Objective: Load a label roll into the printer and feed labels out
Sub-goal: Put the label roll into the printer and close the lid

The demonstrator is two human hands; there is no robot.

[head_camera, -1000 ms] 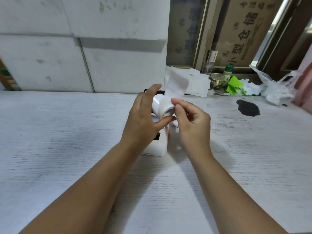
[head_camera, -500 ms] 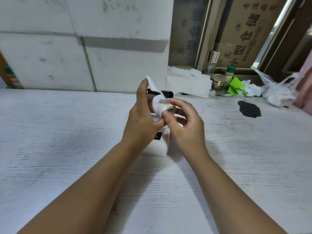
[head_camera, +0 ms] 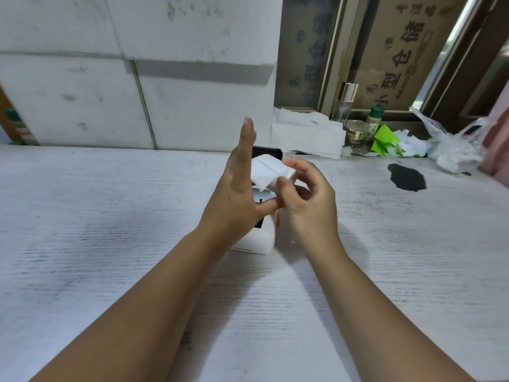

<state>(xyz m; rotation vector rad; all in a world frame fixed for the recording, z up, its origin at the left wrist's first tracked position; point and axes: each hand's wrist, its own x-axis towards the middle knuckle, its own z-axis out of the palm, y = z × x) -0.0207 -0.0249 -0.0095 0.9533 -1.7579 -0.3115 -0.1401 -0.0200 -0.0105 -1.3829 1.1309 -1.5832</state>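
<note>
A white label roll point(head_camera: 268, 172) is held above a small white printer point(head_camera: 261, 238) that stands on the table's middle. My right hand point(head_camera: 308, 199) grips the roll from the right with thumb and fingers. My left hand point(head_camera: 237, 194) is on the roll's left side, fingers stretched upward and flat against it, thumb under it. The loose label end lies wrapped over the roll's top. The printer's dark open lid point(head_camera: 267, 153) shows behind the roll; most of the printer is hidden by my hands.
The white wood-grain table point(head_camera: 110, 244) has a black patch point(head_camera: 407, 177) at the right. Along the back edge lie white paper sheets point(head_camera: 305, 136), a glass jar point(head_camera: 356, 132), a green-capped bottle point(head_camera: 375, 118), green scraps point(head_camera: 384, 140) and a plastic bag point(head_camera: 451, 150). A white wall stands behind.
The loose label strip that stood up from the roll has been folded down onto it. My left fingers have straightened upward, and the roll has turned in my hands.
</note>
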